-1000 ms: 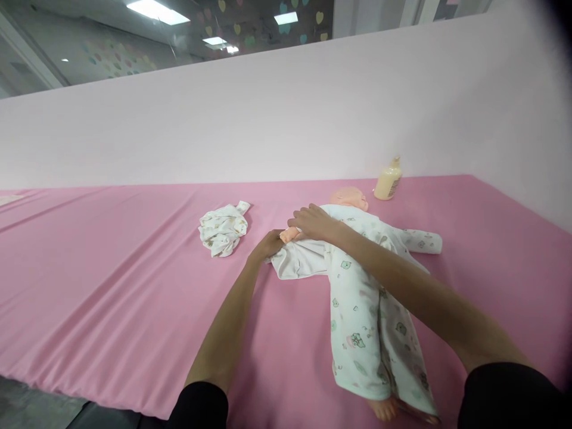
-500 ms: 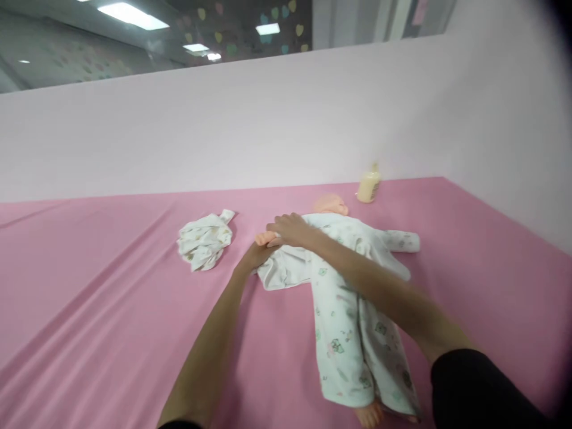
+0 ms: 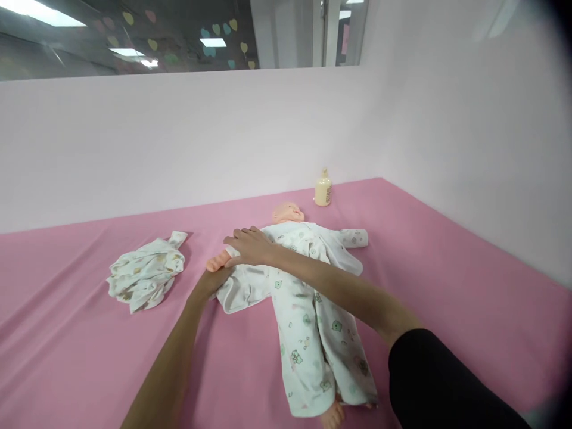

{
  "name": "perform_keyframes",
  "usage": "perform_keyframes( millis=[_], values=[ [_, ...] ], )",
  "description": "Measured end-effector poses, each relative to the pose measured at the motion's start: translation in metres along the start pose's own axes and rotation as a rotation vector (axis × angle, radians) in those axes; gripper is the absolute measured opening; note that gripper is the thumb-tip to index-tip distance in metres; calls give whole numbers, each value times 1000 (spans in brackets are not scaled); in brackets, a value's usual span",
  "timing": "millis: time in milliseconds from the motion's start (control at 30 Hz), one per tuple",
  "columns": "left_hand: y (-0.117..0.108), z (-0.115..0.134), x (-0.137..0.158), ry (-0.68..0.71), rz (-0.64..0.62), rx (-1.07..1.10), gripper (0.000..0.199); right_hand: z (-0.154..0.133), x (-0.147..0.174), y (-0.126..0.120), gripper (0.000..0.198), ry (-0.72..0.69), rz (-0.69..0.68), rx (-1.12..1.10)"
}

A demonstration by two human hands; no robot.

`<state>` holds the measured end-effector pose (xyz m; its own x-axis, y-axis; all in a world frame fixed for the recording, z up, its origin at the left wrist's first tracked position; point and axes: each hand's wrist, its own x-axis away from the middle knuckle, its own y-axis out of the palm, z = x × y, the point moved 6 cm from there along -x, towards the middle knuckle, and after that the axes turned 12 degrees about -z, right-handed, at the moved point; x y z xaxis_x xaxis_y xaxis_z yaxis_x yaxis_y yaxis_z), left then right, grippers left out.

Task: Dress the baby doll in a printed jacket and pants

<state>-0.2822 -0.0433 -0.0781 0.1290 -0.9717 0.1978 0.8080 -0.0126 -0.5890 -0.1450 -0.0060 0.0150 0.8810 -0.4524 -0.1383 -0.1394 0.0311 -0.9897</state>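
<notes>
A baby doll [image 3: 288, 212] lies on its back, dressed in white pyjama trousers [image 3: 295, 333] with a small animal print. Its spread white jacket [image 3: 248, 286] has one sleeve stretched out on the right. My right hand [image 3: 251, 245] is closed over the other sleeve, near the cuff. From that cuff the doll's hand [image 3: 218, 261] sticks out. My left hand [image 3: 217, 281] is under the doll's hand and sleeve, holding the arm from below; most of its fingers are hidden. The doll's feet [image 3: 333, 415] show below the trouser legs.
A crumpled white printed garment [image 3: 147, 271] lies to the left on the pink sheet [image 3: 75, 345]. Behind the doll a pale yellow pump bottle [image 3: 323, 189] stands near the white wall [image 3: 179, 143]. Another white wall borders the right side.
My view has turned to the right, so everything sits further left. My hands stay at the doll's arm; more of the white cuff now shows around its wrist.
</notes>
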Motion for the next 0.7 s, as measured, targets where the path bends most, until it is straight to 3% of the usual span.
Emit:
perform_keyframes(
  millis=[133, 233, 333, 467, 600, 700],
  values=[
    [-6, 5, 5, 24, -58, 45, 30, 28, 50, -18, 52, 4, 108, -70],
    [-19, 10, 6, 103, -71, 23, 38, 71, 110, -31, 39, 142, 219, -140],
    [-26, 9, 5, 180, -153, 99, 50, 137, 179, -30, 27, 480, 318, -323],
    [-29, 3, 5, 126, -176, 191, 59, 211, 255, -8, 21, 951, 354, -417],
    [-24, 10, 8, 74, -120, 250, 60, 241, 284, 15, 24, 1075, 355, -463],
    [-23, 13, 15, -11, 114, 350, 62, 243, 286, 30, 25, 1095, 363, -506]
  ],
)
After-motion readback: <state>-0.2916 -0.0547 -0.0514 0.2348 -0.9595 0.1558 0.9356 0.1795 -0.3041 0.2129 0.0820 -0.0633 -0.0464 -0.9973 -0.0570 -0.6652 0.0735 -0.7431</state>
